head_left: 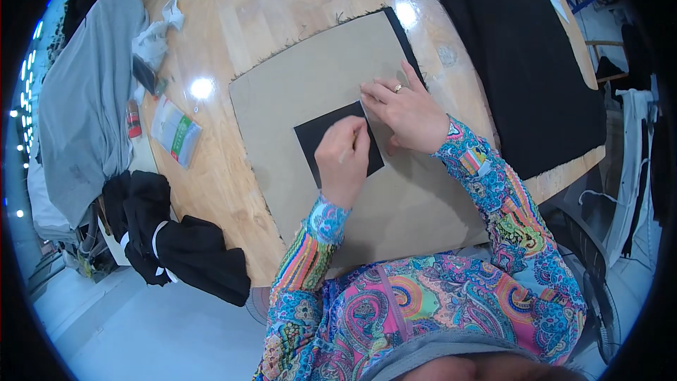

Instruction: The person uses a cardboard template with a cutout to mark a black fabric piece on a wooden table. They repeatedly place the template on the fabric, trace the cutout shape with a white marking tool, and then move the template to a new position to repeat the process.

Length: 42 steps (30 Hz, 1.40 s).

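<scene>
My left hand [343, 159] pinched a thin pale marker, grip closed, over the small black square [335, 142] mid-sheet on the tan cardboard [296, 99]; my right hand [405, 113], fingers flat, pressed the square's far corner. The outline looked unfinished, cutting apparently not begun.

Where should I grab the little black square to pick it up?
Probably by its bare lower-left corner, coming from the left. The black square lies flat on the tan sheet, and the left hand and right hand cover its right side.
</scene>
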Each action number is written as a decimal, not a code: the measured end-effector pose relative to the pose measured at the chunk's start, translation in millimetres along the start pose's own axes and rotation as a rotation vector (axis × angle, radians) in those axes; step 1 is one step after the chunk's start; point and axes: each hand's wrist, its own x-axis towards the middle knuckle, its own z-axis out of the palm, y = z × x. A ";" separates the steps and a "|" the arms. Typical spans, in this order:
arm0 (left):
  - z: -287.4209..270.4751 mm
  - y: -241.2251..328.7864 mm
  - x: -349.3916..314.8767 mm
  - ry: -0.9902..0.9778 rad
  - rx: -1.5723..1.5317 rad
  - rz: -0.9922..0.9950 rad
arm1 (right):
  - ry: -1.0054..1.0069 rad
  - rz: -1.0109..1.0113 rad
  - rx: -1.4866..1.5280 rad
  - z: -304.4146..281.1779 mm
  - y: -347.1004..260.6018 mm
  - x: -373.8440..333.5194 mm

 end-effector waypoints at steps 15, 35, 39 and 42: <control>-28.4 32.0 -36.1 -0.143 -0.038 -0.111 | -0.009 0.005 0.016 0.7 0.5 -0.1; -9.8 1.0 13.8 0.096 -0.106 -0.278 | -0.026 -0.013 0.026 -4.9 -4.5 0.4; -72.5 7.7 -10.4 0.244 0.008 -0.221 | -0.041 0.010 0.036 -0.7 -4.0 -1.0; -137.2 -3.6 -46.2 0.355 -0.044 -0.416 | -0.059 0.026 0.028 -5.1 -7.6 0.5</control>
